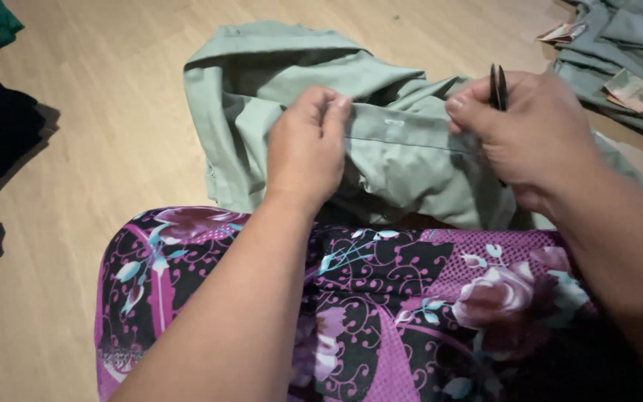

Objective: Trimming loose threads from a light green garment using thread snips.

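Hands pinch a pale green cotton garment [403, 149] over a floral purple lap [381, 313]: left hand [308, 145] grips its seam, right hand [533, 134] holds small dark snips [498, 85]. Light wooden floor [106, 134] surrounds them.

Dim, warm indoor light; slightly soft picture
Brightest on wooden floor [113, 126] at top; dark shadows at left edge and lower right corner; mild blur on near forearms; no glare

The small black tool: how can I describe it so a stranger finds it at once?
Start at the pale green garment on the wooden floor. The right hand pinches its edge, and two thin black tips stick up from that hand. Nothing else here is black and narrow.
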